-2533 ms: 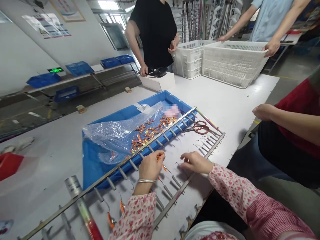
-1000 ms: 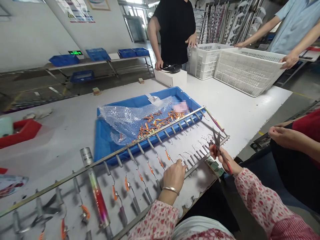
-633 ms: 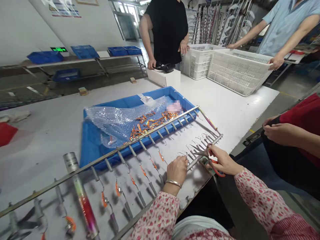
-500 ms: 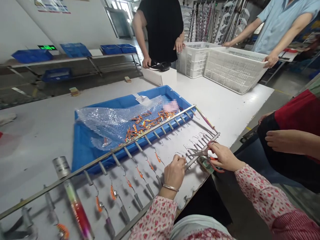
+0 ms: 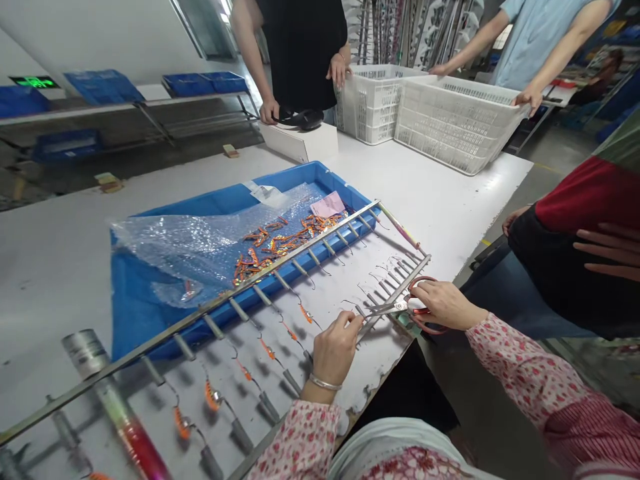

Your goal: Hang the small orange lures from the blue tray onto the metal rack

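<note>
My right hand point(image 5: 447, 303) is closed round the handles of a pair of scissors point(image 5: 400, 305), whose blades point left. Just left of the blade tips, my left hand point(image 5: 336, 348) pinches at the near bar of a metal rack point(image 5: 280, 265); what its fingers hold, if anything, is hidden. Grey pegs with wire hooks line both bars of this rack. Small orange fishing lures point(image 5: 211, 396) hang stretched between facing pegs left of my left hand. Further right, the hooks point(image 5: 379, 280) on the pegs carry no lures.
Behind the rack a blue tray point(image 5: 143, 333) holds bubble wrap point(image 5: 165, 243), many loose orange lures point(image 5: 270, 248) and a pink slip point(image 5: 327, 205). White baskets point(image 5: 455, 127) and a white box point(image 5: 305, 143) stand at the far side, beside two people. Another person's hand point(image 5: 613, 253) shows at right.
The scissors' handles have spread apart in my right hand. The whole view has shifted, so the table and rack sit further left. The hand of the person at right has moved.
</note>
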A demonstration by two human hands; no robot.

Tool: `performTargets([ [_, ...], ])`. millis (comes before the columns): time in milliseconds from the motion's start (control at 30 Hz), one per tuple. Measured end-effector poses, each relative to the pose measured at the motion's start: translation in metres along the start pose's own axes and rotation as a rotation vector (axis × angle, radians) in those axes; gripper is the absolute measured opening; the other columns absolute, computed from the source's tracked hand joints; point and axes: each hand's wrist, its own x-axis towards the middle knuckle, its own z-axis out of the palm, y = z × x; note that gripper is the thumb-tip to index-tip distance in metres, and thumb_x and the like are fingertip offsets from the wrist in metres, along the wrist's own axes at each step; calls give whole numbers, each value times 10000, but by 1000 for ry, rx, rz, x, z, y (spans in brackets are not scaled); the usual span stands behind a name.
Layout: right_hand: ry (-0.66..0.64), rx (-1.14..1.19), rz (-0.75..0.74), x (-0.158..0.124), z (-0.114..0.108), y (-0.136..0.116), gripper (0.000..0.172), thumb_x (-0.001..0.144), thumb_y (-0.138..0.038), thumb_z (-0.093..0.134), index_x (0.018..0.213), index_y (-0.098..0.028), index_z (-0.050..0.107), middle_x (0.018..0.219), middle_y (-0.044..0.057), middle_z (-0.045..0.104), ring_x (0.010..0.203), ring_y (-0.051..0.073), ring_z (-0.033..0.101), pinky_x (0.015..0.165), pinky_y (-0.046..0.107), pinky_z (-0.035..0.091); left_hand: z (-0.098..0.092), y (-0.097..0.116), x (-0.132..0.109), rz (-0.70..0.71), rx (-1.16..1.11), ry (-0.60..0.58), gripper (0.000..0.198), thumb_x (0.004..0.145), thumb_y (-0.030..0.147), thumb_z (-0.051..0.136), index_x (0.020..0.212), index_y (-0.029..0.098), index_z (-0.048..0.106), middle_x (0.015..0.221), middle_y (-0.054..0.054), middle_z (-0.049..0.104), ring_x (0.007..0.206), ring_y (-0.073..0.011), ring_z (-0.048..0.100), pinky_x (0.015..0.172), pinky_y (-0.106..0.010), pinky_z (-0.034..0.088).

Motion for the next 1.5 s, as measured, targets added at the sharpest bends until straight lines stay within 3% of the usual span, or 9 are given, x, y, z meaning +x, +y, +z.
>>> performTargets([
  [433,-100,43,3,-4,-2,-1,342,816,-458,533,971,-153,514,815,65,574,755,187,522,590,267,309,-4,-5,-1,113,15,-13,220,827,103,472,953,262,557,950,35,597,718,-80,550,544,-210,334],
  [900,-96,134,-7,-9,5,0,300,829,-441,525,934,-159,525,789,58,581,716,169,524,567,249,299,-7,-6,0,88,-91,-64,237,869,140,417,997,269,569,965,16,601,761,-89,563,586,-192,360],
  [1133,-143,460,-29,-8,0,-19,343,877,-485,429,792,-159,491,639,12,530,539,114,443,531,230,293,-7,-7,-1,52,-198,-11,226,889,196,404,968,254,608,950,9,614,709,-74,559,578,-180,366],
  [1233,-133,574,-29,-3,-6,-26,364,876,-512,414,816,-163,495,615,-2,514,525,108,427,528,221,303,-6,-8,-2,31,-219,-2,230,892,210,405,990,255,608,960,6,614,731,-79,571,594,-186,379],
  [1400,-22,311,23,2,-7,-17,386,839,-505,456,985,-152,507,854,85,580,780,191,524,654,270,363,-7,-9,-4,20,-205,-10,212,885,197,415,943,233,616,976,-3,610,734,-77,577,596,-187,386],
  [1500,-15,196,14,0,-4,-9,356,827,-465,484,1006,-159,507,882,92,577,826,202,520,689,286,369,-8,-9,-5,17,-179,-12,223,883,188,413,974,245,608,973,-3,610,708,-75,569,583,-186,380],
])
